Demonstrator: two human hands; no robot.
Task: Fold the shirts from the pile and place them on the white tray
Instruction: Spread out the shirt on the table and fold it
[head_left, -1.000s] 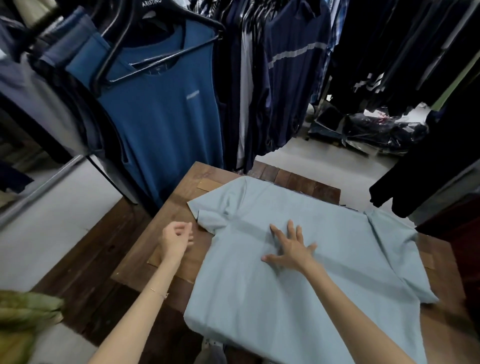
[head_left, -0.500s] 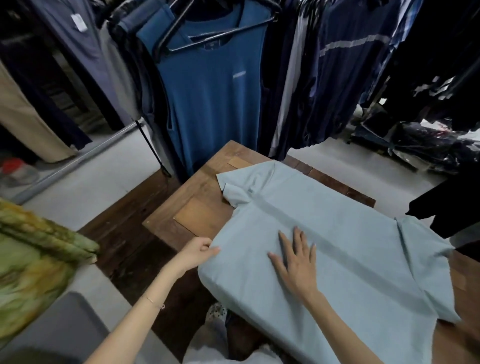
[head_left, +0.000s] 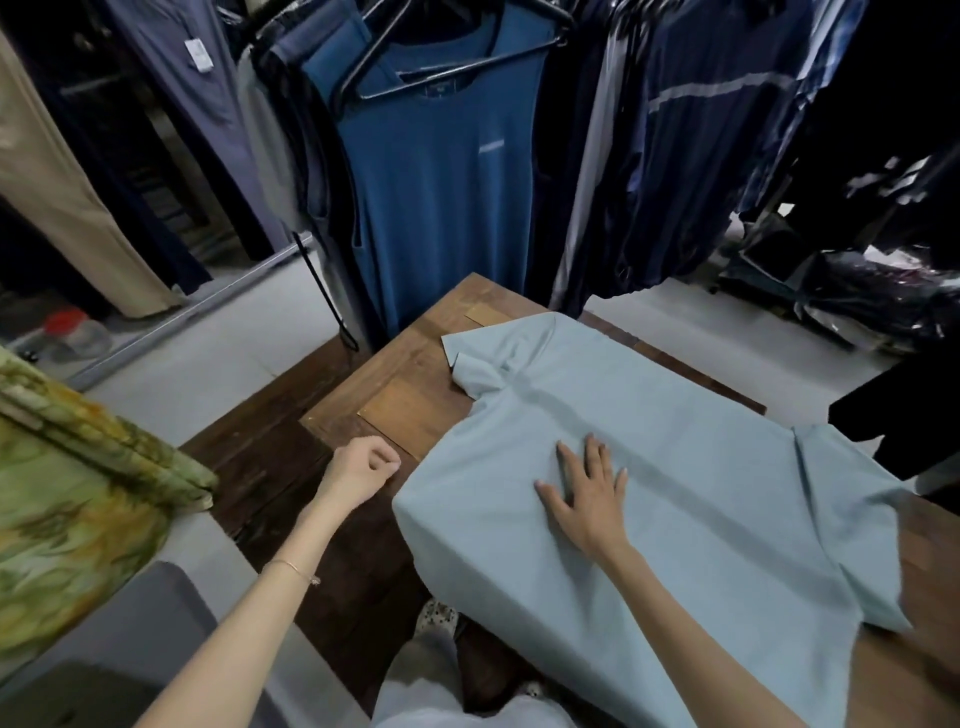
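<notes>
Lying at the far left was a green-and-yellow patterned cloth (head_left: 62, 499), with a jar with a red lid (head_left: 72, 332) on the floor beyond it. Next came the left hand (head_left: 358, 467), held over the near left edge of the wooden table (head_left: 410, 405) just beside the shirt but apart from it; its fingers were curled in toward the palm with the thumb against them, and nothing showed in its grasp. A thin bracelet (head_left: 291, 569) circled that wrist. Behind the table hung a blue T-shirt (head_left: 441, 182) on a black hanger. The light blue shirt (head_left: 701, 493) lay spread across the tabletop, its collar (head_left: 483, 364) toward the far left corner and its near edge draping over the table's side. The right hand (head_left: 587, 499) rested flat on the shirt's left half, palm down, fingers straight and spread, gripping nothing. One short sleeve (head_left: 857, 519) lay out toward the right. Dark garments (head_left: 883, 156) hung at the far right.
</notes>
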